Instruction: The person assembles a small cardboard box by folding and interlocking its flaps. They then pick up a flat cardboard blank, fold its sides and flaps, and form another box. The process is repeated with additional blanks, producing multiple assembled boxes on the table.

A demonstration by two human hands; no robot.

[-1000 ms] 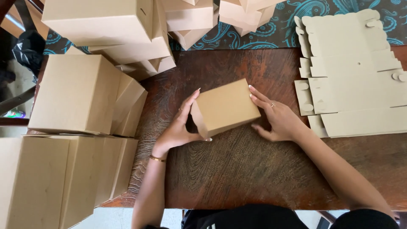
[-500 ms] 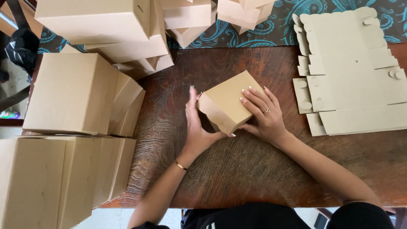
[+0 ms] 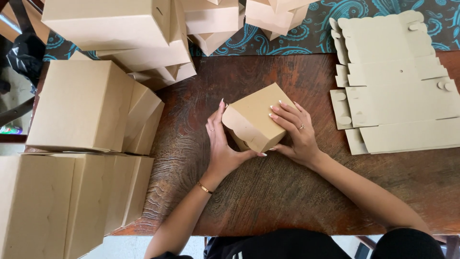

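Note:
A small folded brown cardboard box (image 3: 256, 115) sits tilted on the dark wooden table (image 3: 268, 192), one corner turned toward me. My left hand (image 3: 221, 144) presses against its left flap side, thumb under the front edge. My right hand (image 3: 296, 130) lies on the box's top and right side, fingers spread, a ring on one finger. Both hands hold the box between them.
Finished brown boxes are stacked at the left (image 3: 81, 105) and lower left (image 3: 57, 201), with more at the top (image 3: 143, 33). A pile of flat, unfolded box blanks (image 3: 397, 86) lies at the right. A blue patterned cloth (image 3: 316, 33) covers the far edge.
The box has been turned and shifted slightly toward the table's middle. My right hand moved from beside it onto its top; my left hand slid up against its left side.

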